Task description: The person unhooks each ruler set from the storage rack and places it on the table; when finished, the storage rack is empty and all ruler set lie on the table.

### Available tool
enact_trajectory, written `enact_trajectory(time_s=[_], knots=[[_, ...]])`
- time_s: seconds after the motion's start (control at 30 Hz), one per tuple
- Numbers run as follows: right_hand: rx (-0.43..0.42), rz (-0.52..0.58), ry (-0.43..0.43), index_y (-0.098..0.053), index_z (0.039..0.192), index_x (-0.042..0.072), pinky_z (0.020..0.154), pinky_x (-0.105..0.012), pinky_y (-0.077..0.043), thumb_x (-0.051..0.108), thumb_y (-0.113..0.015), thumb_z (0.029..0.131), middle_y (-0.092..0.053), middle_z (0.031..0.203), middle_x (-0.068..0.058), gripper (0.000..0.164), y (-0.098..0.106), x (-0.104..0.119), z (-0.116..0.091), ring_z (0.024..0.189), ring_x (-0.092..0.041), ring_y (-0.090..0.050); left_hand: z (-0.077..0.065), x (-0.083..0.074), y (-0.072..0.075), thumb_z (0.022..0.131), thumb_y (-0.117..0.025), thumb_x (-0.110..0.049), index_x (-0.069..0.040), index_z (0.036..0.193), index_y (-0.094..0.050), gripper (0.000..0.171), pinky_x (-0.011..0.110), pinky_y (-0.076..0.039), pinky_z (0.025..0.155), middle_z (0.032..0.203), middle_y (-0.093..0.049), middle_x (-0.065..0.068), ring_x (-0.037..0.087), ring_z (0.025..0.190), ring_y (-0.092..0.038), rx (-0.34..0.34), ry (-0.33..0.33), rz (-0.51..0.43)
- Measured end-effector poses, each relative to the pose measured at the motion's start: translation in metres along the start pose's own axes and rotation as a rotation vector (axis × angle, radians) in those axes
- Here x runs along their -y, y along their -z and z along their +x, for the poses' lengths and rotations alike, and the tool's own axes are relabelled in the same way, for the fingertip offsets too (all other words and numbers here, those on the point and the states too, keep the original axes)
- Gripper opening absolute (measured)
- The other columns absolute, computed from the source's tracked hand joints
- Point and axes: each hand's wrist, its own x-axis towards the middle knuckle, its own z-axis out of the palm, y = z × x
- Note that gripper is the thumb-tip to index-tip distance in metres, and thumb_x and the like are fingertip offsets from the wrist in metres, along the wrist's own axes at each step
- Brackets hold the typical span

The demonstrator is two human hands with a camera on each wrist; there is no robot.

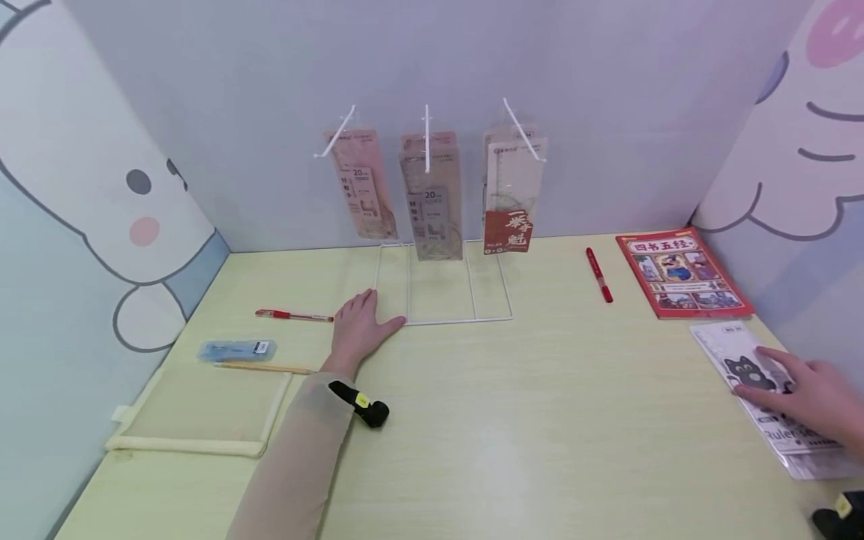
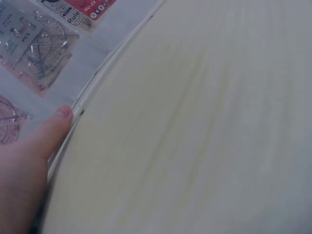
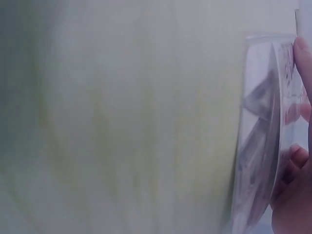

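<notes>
My left hand [image 1: 360, 330] rests at the front left corner of a white wire display rack [image 1: 445, 322], its thumb along the front bar. In the left wrist view the thumb [image 2: 53, 129] touches the wire. Over at the right edge of the table, my right hand [image 1: 813, 394] holds a clear packet of rulers [image 1: 725, 345] with a black cat on its card. The right wrist view shows this ruler set [image 3: 261, 122] edge-on, fingers against its card side. Ruler packets hang from the rack's three hooks: a pink packet [image 1: 364, 187], a middle packet [image 1: 430, 202] and a white-and-red packet [image 1: 513, 187].
Left of the rack lie a red pen [image 1: 293, 316], a blue case [image 1: 236, 350], a pencil [image 1: 263, 367] and a pale mesh pouch [image 1: 182, 446]. Toward the right are another red pen [image 1: 598, 275] and a red book [image 1: 685, 274]. Printed panels [image 1: 607, 90] enclose the table.
</notes>
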Motion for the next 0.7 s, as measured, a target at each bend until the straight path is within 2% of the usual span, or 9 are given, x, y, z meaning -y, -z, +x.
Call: enact_trajectory(time_s=[0.23,0.43,0.57,0.7], knots=[[-0.008,0.001,-0.034,-0.02,0.138,-0.013,0.069,-0.059,-0.035,0.061,-0.063,0.078,-0.032,0.099,-0.045,0.105,0.0,-0.003,0.0,0.089,-0.055,-0.035,0.001,0.0,0.0,0.083,-0.049,-0.069,-0.003,0.146,-0.03,0.093,0.053,-0.018,0.108,0.15,-0.028,0.016,0.037,0.134,-0.025,-0.006,0.0,-0.006],[-0.048,-0.013,-0.042,-0.021,0.139,-0.013,0.07,-0.06,-0.035,0.062,-0.063,0.078,-0.037,0.096,-0.042,0.106,0.005,-0.002,0.003,0.09,-0.054,-0.035,0.001,-0.002,-0.001,0.083,-0.048,-0.069,-0.003,0.146,-0.029,0.093,0.052,-0.018,0.108,0.15,-0.028,0.016,0.037,0.135,-0.024,0.001,0.001,0.001],[-0.061,0.032,-0.033,-0.019,0.14,-0.012,0.072,-0.065,-0.034,0.059,-0.061,0.081,-0.033,0.103,-0.044,0.102,0.015,0.011,0.009,0.096,-0.055,-0.029,0.0,-0.002,0.0,0.083,-0.049,-0.068,-0.002,0.146,-0.03,0.093,0.052,-0.018,0.108,0.15,-0.028,0.016,0.037,0.134,-0.025,-0.001,0.001,0.003],[-0.067,0.106,0.01,-0.018,0.14,-0.013,0.069,-0.066,-0.037,0.054,-0.06,0.085,-0.031,0.109,-0.044,0.097,0.028,0.036,0.02,0.098,-0.056,-0.027,0.0,-0.001,0.0,0.083,-0.05,-0.067,-0.002,0.146,-0.03,0.093,0.053,-0.018,0.108,0.149,-0.029,0.016,0.037,0.134,-0.025,-0.005,0.002,0.0]])
